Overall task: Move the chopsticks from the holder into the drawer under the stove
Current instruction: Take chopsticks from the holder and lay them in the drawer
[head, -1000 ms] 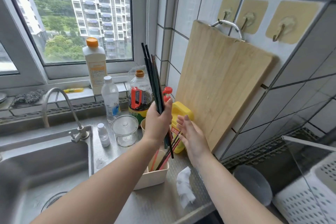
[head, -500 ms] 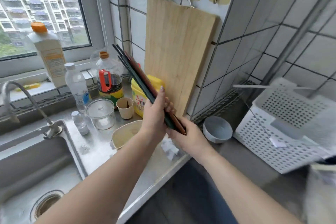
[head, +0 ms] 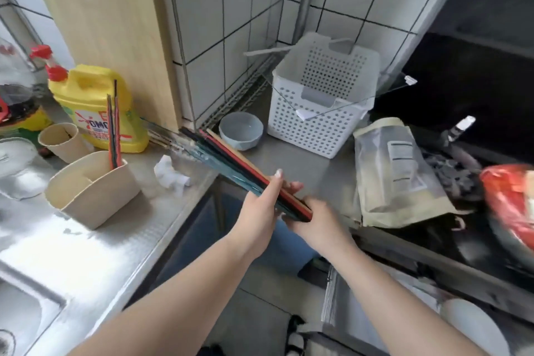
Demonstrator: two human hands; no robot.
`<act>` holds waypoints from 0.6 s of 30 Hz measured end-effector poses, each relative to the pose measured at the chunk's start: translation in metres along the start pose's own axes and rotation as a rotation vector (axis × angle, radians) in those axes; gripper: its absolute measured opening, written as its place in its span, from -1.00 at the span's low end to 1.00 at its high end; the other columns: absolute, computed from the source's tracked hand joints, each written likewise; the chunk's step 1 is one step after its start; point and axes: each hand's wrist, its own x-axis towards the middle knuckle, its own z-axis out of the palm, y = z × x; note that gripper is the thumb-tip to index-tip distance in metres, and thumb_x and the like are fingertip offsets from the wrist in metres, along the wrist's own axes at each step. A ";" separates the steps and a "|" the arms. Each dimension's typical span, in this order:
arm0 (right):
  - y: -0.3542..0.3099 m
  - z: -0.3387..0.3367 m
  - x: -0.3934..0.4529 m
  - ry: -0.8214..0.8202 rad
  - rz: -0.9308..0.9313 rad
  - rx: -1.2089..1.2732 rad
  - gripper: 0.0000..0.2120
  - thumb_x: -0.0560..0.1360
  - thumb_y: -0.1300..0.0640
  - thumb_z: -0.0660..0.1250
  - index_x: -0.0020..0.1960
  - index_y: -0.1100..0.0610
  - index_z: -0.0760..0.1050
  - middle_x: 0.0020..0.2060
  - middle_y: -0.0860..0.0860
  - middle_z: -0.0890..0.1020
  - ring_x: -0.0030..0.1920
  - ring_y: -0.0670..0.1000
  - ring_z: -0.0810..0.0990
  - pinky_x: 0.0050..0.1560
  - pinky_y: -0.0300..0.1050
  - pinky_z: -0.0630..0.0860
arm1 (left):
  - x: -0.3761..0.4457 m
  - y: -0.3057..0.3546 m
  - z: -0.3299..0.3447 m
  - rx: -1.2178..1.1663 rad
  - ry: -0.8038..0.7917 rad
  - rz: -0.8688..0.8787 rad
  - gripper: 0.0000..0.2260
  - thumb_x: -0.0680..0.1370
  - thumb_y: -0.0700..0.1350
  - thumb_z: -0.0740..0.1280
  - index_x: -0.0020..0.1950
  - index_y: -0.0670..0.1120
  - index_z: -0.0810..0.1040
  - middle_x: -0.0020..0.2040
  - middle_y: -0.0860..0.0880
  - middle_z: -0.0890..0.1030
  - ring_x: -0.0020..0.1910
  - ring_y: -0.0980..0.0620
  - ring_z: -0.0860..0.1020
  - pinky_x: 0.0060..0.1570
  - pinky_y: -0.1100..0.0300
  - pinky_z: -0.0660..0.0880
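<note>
Leftmost, the holder (head: 92, 188) stands on the tabletop (head: 115, 243) with two chopsticks (head: 113, 130) upright inside. Centre: the left hand (head: 257, 214) grips a bundle (head: 231, 165) of chopsticks, tips angled up-left; the right hand (head: 318, 222) closes round its lower end. Right: a basket (head: 320, 95) and a pouch (head: 396, 173).

Holder (head: 92, 188) on counter (head: 138, 228), two chopsticks (head: 113, 130) upright in its rear compartment. Behind holder: detergent jug (head: 86, 101) and cup (head: 62, 141); cutting board (head: 107, 23) behind those. Right of holder: crumpled tissue (head: 170, 175), then bowl (head: 241, 130), then basket (head: 320, 95).
</note>
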 end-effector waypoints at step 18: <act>0.326 -0.096 -0.094 -0.281 0.207 -0.247 -0.75 0.37 0.01 0.33 -0.35 -0.05 0.26 -0.42 -0.10 0.42 -0.29 0.04 0.48 -0.44 -0.19 0.31 | -0.035 -0.243 0.173 -0.285 0.236 -0.416 -0.92 0.46 -0.22 0.38 -0.10 -0.08 0.53 -0.15 -0.06 0.67 -0.02 0.03 0.62 -0.23 0.18 0.58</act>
